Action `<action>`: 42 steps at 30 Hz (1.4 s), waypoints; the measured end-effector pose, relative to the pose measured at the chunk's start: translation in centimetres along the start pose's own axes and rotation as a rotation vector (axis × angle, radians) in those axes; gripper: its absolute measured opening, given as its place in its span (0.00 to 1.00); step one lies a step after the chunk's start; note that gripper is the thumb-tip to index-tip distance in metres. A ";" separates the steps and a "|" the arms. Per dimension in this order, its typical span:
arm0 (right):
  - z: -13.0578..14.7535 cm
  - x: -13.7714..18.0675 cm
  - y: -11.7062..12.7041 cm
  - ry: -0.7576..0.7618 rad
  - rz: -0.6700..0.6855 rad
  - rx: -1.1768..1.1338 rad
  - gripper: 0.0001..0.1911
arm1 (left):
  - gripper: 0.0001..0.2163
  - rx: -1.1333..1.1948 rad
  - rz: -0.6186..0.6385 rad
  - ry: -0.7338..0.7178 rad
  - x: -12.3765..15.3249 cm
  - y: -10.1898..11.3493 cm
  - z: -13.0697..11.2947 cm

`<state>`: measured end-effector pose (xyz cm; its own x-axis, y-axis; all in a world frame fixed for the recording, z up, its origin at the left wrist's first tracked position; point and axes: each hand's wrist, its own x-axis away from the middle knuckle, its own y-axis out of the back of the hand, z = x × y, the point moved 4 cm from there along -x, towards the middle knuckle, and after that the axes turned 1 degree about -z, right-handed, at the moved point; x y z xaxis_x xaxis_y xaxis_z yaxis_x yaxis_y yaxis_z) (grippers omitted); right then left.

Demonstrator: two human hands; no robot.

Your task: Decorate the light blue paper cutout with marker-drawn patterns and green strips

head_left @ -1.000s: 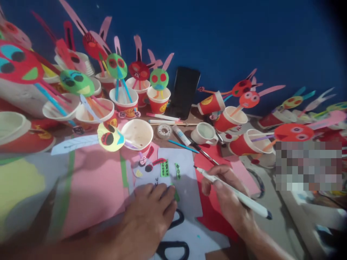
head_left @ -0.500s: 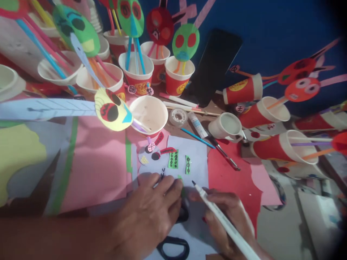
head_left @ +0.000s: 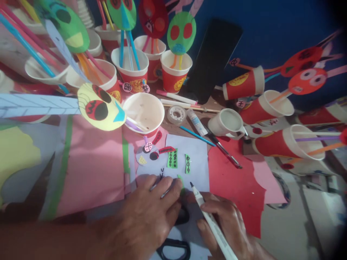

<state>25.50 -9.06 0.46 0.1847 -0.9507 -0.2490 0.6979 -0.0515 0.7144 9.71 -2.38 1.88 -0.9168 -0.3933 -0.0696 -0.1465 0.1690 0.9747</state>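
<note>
My left hand [head_left: 151,213] is closed low over the blue-grey paper [head_left: 197,153], its fingertips against a small green paper strip [head_left: 181,183]. Black scissors [head_left: 176,249] lie partly beneath it, with their handle loops showing and the rest hidden by the hand. In my right hand [head_left: 225,220] a white marker [head_left: 213,222] is gripped like a pen, its dark tip uncapped and pointing up-left beside the strip. Just beyond lie two green cut-outs with black circles, a wider piece [head_left: 172,158] and a narrow one [head_left: 187,163], beside a blue-grey cut-out face [head_left: 145,155].
Paper cups holding straws and paper faces stand behind; an open cup [head_left: 143,112] is nearest. A tape roll [head_left: 176,115], glue stick [head_left: 196,122], brush [head_left: 227,153] and white mug [head_left: 226,124] lie beyond the paper. Red paper [head_left: 233,187] is right, pink paper [head_left: 94,159] left.
The view has shifted slightly. My right hand and the marker have moved a little left, bringing the tip closer to the green strip. My left hand stays in place.
</note>
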 end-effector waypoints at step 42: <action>-0.4 -0.6 0.5 -0.413 -0.263 -0.169 0.06 | 0.09 -0.097 0.020 -0.032 -0.1 1.2 -0.2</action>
<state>26.06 -8.38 0.70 -0.2762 -0.9556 -0.1025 0.7927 -0.2868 0.5380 9.67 -2.31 3.08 -0.9308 -0.3614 -0.0556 -0.0931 0.0870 0.9918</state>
